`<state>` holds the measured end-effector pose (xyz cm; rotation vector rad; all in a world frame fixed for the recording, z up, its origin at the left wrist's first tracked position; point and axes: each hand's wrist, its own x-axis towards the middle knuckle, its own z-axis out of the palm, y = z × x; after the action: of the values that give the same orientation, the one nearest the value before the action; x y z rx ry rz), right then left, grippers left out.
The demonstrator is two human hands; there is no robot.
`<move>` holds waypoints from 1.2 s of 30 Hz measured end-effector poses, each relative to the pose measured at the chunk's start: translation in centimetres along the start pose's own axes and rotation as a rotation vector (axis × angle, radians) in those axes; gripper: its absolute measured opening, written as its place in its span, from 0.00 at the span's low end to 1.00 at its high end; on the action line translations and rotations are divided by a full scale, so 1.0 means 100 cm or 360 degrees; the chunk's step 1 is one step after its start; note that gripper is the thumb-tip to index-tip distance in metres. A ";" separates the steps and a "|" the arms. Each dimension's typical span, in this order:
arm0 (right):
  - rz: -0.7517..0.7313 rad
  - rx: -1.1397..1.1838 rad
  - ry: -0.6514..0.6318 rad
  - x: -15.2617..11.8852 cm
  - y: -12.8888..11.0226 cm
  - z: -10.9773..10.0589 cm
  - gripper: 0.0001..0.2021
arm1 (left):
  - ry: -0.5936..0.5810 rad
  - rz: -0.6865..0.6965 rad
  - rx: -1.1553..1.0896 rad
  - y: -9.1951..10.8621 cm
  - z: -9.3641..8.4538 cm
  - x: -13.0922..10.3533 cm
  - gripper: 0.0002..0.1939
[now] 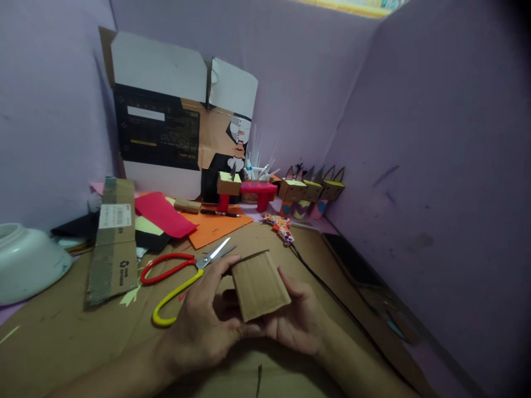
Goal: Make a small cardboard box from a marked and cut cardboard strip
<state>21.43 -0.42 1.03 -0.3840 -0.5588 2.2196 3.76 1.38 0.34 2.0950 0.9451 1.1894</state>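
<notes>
Between my two hands is a small brown cardboard box [261, 287], raised a little above the cardboard-covered table and tilted toward me. My left hand [209, 315] is closed on its left side, thumb along the lower edge. From the right, my right hand [301, 312] grips it, with the thumb near the upper right corner and fingers underneath. The box's far side and some fingertips are hidden. Just left of the box lie scissors [199, 265] with one red and one yellow handle, their blades spread apart.
At left are a white bowl [29, 265], a taped cardboard strip [114, 243] and coloured paper [166, 213]. Behind stand small cardboard animal figures [292, 190] and a large flattened box [161, 121]. A glue gun [282, 226] with a black cord and a phone [350, 260] lie right.
</notes>
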 end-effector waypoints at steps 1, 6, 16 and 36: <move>-0.0005 0.0026 -0.0007 0.000 0.000 0.000 0.29 | 0.0005 -0.0002 -0.0019 0.000 0.000 0.000 0.39; -0.0102 0.0124 0.0088 0.003 0.002 0.004 0.25 | -0.0128 -0.0124 -0.0045 -0.001 -0.002 0.004 0.42; -0.0358 0.0133 0.0476 0.000 -0.013 0.006 0.29 | -0.0306 -0.0135 0.0802 -0.005 -0.059 0.020 0.20; -0.0443 0.0105 0.0494 -0.003 -0.021 -0.001 0.25 | -0.0284 -0.0682 0.0935 -0.020 -0.076 0.039 0.19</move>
<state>23.00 0.57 2.06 -0.5675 -0.3472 1.8613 -2.14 6.49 4.30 2.2021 1.6996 0.5320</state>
